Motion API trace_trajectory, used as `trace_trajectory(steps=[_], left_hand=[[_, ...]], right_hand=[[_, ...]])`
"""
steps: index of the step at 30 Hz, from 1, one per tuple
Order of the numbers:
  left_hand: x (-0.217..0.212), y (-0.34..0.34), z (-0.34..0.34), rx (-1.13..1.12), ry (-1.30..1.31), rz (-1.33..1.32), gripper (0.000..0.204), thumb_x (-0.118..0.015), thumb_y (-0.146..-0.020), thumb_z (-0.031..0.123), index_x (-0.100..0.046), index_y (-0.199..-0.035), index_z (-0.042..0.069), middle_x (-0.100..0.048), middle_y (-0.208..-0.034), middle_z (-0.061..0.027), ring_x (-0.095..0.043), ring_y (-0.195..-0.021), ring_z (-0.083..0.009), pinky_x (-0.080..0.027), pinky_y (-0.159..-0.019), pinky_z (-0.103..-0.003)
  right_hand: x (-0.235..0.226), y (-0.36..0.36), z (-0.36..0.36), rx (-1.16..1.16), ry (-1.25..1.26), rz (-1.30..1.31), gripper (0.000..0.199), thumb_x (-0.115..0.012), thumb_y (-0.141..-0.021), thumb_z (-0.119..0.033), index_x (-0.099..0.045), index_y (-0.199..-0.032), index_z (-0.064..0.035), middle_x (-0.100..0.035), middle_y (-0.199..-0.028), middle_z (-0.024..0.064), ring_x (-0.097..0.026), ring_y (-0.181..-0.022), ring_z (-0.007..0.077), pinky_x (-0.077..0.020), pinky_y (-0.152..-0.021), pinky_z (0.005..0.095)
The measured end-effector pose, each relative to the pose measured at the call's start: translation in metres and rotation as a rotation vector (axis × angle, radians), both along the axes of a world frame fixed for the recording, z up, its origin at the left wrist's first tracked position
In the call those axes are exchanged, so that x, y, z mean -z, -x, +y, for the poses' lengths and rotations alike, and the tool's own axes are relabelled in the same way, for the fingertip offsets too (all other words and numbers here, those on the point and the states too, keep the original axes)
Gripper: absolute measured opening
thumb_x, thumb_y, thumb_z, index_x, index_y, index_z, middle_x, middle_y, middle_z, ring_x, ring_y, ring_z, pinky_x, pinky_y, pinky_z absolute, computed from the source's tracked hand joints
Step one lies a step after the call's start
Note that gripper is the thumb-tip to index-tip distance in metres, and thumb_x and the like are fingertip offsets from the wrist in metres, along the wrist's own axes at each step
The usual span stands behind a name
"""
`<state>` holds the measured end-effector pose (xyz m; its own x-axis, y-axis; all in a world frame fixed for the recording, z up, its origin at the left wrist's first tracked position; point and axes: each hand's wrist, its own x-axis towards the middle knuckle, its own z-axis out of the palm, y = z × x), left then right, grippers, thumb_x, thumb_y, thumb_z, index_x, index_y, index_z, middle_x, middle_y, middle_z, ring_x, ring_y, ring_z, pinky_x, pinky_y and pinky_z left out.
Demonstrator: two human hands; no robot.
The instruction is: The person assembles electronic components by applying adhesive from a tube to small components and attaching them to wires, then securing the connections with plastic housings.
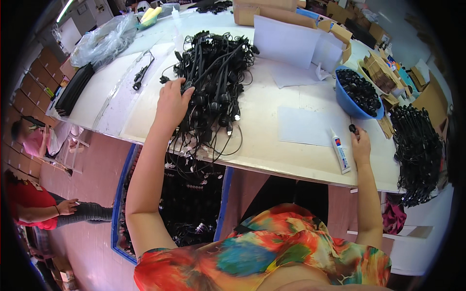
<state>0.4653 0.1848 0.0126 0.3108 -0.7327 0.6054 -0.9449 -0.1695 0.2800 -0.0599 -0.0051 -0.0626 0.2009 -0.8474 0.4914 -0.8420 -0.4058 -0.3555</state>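
Observation:
A big heap of black cables [213, 72] with small fittings lies at the middle-left of the table, some ends hanging over the front edge. My left hand [173, 103] is at the heap's left side, its thumb and fingers closed around a black cable; the exact grip is partly hidden. Near the right front of the table, my right hand [360, 145] pinches a small round black part [352, 128] between its fingertips. Just left of that hand lies a white tube [341, 154] with a pointed nozzle. A blue bowl [345, 103] full of small black parts stands beyond my right hand.
A white sheet [308, 127] lies mid-table. Bundled black cables [417, 150] hang at the right edge. One cable [141, 75] and black strips [75, 89] lie left. Below the table is a blue-rimmed bin [116, 213]. A person in red [39, 208] is at left.

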Motion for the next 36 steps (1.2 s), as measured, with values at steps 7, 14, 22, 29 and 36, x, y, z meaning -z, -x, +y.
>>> trace_trajectory(steps=[7, 14, 22, 29, 36], left_hand=[[-0.01, 0.012, -0.044, -0.132, -0.379, 0.122, 0.045, -0.052, -0.08, 0.044, -0.06, -0.09, 0.001, -0.062, -0.08, -0.0178, -0.058, -0.08, -0.034, -0.044, -0.073, -0.04], [-0.005, -0.013, -0.072, -0.033, -0.219, 0.524, 0.032, -0.049, -0.079, 0.029, -0.062, -0.079, 0.0, -0.061, -0.071, -0.0132, -0.058, -0.068, -0.0244, -0.044, -0.065, -0.033], [-0.001, 0.0, -0.062, -0.029, -0.105, 0.407, 0.036, -0.048, -0.082, 0.031, -0.062, -0.079, -0.002, -0.062, -0.073, -0.0149, -0.059, -0.071, -0.024, -0.043, -0.066, -0.032], [-0.041, 0.005, -0.067, -0.21, -0.271, 0.22, 0.039, -0.05, -0.081, 0.042, -0.066, -0.083, 0.006, -0.063, -0.082, -0.0168, -0.06, -0.082, -0.0293, -0.045, -0.073, -0.038], [-0.019, -0.007, -0.098, -0.352, -0.574, 0.11, 0.037, -0.054, -0.075, 0.042, -0.065, -0.088, 0.009, -0.063, -0.092, -0.0122, -0.059, -0.09, -0.0286, -0.045, -0.079, -0.039]], right_hand=[[-0.009, 0.0, 0.014, -0.086, -0.051, -0.13, 0.021, -0.055, -0.078, -0.008, -0.058, -0.099, -0.0042, -0.056, -0.085, 0.0098, -0.054, -0.07, 0.021, -0.0442, -0.065, 0.0297], [-0.01, 0.003, 0.011, -0.123, -0.128, -0.207, 0.02, -0.055, -0.077, -0.006, -0.059, -0.096, -0.0034, -0.057, -0.083, 0.01, -0.054, -0.069, 0.0202, -0.0445, -0.065, 0.029], [-0.011, 0.002, 0.01, -0.151, -0.176, -0.236, 0.02, -0.055, -0.077, -0.005, -0.06, -0.096, -0.0029, -0.057, -0.083, 0.0098, -0.054, -0.07, 0.0195, -0.0445, -0.066, 0.0281], [-0.016, 0.0, 0.012, -0.154, -0.176, -0.222, 0.019, -0.054, -0.077, -0.005, -0.06, -0.095, -0.0024, -0.057, -0.082, 0.0098, -0.053, -0.069, 0.0191, -0.0441, -0.066, 0.0277], [-0.014, 0.002, 0.011, -0.171, -0.183, -0.238, 0.019, -0.054, -0.077, -0.005, -0.06, -0.096, -0.0024, -0.057, -0.083, 0.0102, -0.054, -0.071, 0.0198, -0.044, -0.067, 0.028]])
